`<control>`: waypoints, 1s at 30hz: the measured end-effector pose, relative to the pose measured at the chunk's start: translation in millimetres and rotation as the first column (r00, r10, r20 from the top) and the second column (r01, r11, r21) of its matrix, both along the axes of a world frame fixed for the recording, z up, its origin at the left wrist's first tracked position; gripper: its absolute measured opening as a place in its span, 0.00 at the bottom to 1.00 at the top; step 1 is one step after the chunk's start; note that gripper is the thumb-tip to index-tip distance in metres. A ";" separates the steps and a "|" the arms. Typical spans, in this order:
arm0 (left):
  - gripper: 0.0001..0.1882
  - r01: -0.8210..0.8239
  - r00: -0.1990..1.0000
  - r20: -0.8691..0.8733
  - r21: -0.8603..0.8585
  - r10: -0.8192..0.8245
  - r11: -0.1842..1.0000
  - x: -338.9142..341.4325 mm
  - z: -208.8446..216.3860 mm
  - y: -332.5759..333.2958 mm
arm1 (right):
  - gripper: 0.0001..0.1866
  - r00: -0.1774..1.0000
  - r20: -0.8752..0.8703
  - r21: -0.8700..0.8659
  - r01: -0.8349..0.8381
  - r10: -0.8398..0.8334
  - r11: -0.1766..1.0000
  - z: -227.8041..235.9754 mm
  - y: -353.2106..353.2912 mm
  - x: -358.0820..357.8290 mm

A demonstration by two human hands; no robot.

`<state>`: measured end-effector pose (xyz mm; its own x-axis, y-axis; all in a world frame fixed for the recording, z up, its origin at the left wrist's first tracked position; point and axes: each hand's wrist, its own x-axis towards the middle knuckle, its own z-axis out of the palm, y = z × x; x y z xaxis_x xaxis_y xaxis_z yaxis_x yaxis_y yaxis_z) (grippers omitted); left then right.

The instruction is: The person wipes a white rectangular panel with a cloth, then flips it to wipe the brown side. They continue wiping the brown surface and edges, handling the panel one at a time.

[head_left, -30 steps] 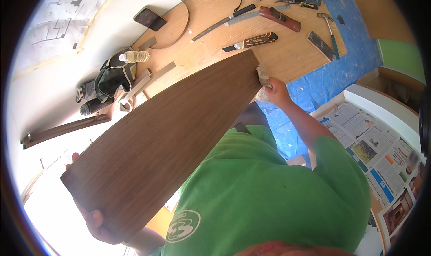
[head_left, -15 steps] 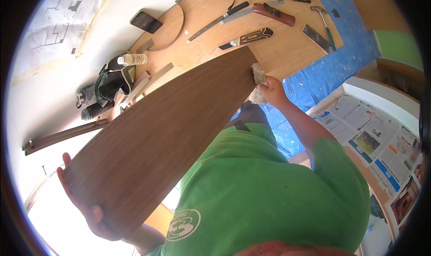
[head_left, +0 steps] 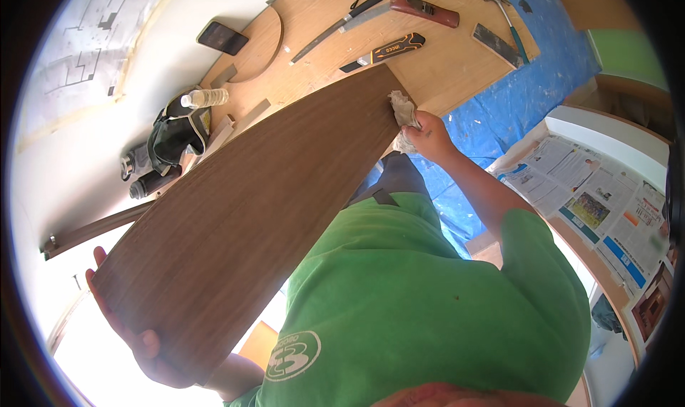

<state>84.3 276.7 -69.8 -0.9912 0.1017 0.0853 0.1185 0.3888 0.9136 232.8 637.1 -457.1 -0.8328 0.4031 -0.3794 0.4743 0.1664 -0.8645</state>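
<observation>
a plywood bench (head_left: pixel 457 64) strewn with tools lies below. the left hand (head_left: pixel 135 336) cups the dark panel's (head_left: pixel 242 221) near end, fingers spread underneath to steady it, while the right hand (head_left: pixel 428 132) pinches a rag (head_left: pixel 401 111) against its far edge.

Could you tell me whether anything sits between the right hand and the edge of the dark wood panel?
Yes: a crumpled pale rag is pinched in the right hand, pressed against the far edge of the dark wood panel. The left hand grips the near end directly.

One head-worn fisheye view looks steeply down (close) over the wooden panel (head_left: pixel 235 221)
</observation>
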 end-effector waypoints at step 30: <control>0.54 0.006 0.999 0.044 0.202 -0.016 0.979 4.7 0.9 19.3 | 0.09 0.927 -0.348 0.017 -0.141 0.138 0.990 111.3 -52.3 -3.5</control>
